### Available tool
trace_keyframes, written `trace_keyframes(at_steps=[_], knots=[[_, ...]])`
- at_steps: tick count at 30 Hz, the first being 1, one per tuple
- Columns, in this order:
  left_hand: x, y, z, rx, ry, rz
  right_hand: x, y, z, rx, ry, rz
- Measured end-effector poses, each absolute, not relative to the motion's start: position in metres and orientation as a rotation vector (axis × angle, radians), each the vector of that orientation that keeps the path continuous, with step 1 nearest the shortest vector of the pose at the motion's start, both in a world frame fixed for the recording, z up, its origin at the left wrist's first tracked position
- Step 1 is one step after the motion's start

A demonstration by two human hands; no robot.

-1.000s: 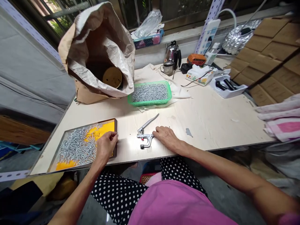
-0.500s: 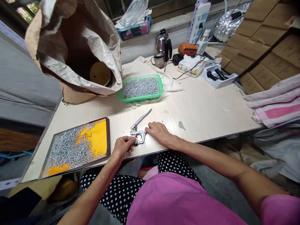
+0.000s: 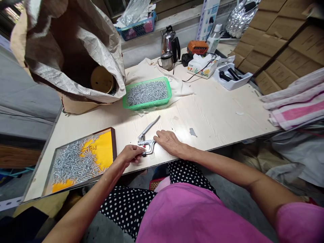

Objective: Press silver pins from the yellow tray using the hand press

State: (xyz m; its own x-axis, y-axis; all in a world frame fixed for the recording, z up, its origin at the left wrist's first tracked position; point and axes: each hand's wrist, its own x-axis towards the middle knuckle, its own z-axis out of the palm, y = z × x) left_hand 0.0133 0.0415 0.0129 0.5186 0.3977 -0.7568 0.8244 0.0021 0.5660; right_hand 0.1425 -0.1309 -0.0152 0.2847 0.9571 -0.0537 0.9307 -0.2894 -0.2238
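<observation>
A pair of silver snap-fastener pliers (image 3: 152,143) lies near the table's front edge, its upper handle raised and a spring and a red tip at the jaws. My right hand (image 3: 168,141) is closed round the end of the lower handle. At the jaws, the thumb and fingers of my left hand (image 3: 132,154) are pinched together; whatever is between them is too small to make out. Left of this hand, a shallow tray (image 3: 113,143) with a yellow sheet in it bears many small silver screw-like pieces (image 3: 76,162).
Behind the pliers stands a green basket (image 3: 152,105) full of small metal pieces. A large open sack (image 3: 101,50) is at the back left. Further back are a kettle (image 3: 169,42), a metal cup (image 3: 167,62), a tissue box (image 3: 201,66) and a white tray (image 3: 235,84). Cardboard (image 3: 268,44) leans at right.
The camera view has shifted a little, so the whole scene sits slightly further left. Both hands keep their places at the pliers, with no clear change in grip.
</observation>
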Motion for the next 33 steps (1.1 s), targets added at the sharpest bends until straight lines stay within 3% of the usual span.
trace_keyframes(at_steps=[14, 27, 33], knots=[[0.012, 0.035, 0.015, 1.587, 1.122, -0.418, 0.208, -0.103, -0.012, -2.225, -1.989, 0.400], [0.011, 0.031, 0.017, 1.611, 1.146, -0.390, 0.207, -0.105, -0.002, -2.167, -1.964, 0.451], [0.003, 0.020, 0.016, 2.356, 0.983, -0.174, 0.196, -0.111, -0.009, -2.160, -1.905, 0.370]])
